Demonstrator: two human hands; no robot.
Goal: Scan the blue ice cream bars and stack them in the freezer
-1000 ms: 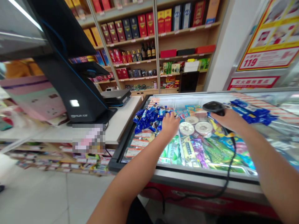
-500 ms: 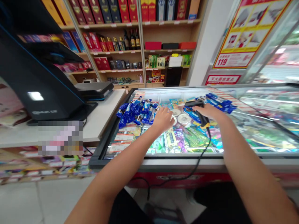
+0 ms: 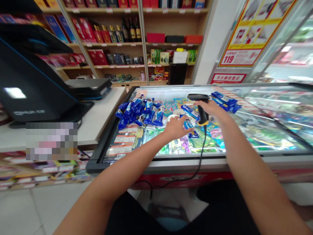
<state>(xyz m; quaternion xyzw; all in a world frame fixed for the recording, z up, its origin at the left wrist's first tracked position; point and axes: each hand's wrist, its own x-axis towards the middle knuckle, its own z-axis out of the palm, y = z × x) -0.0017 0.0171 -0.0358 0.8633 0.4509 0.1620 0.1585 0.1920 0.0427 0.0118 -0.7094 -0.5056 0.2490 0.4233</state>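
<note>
My right hand (image 3: 210, 108) grips a black barcode scanner (image 3: 202, 112) with a yellow-tipped handle, its head pointing left above the glass-topped freezer (image 3: 151, 161). To its left, my left hand (image 3: 175, 128) has its fingers spread and thumb stretched out. Beside that thumb and partly behind the hand lies a blue snack packet (image 3: 193, 133); contact with it is hard to tell. Just beyond, another blue packet (image 3: 190, 112) lies near the scanner. Left of my hands is a heap of blue packets (image 3: 137, 111). A smaller group of blue packets (image 3: 227, 101) lies behind my right hand.
White rolls (image 3: 178, 112) lie partly hidden by my left hand. The scanner's black cable (image 3: 201, 160) hangs over the freezer's front edge. At left, a counter (image 3: 107, 112) carries a dark checkout machine (image 3: 41, 88) and a scale (image 3: 89, 86). Stocked shelves (image 3: 117, 67) stand behind.
My left hand has spread its fingers, and a blue packet now shows at its thumb. The scanner is raised slightly off the nearby packet. The view has shifted a little.
</note>
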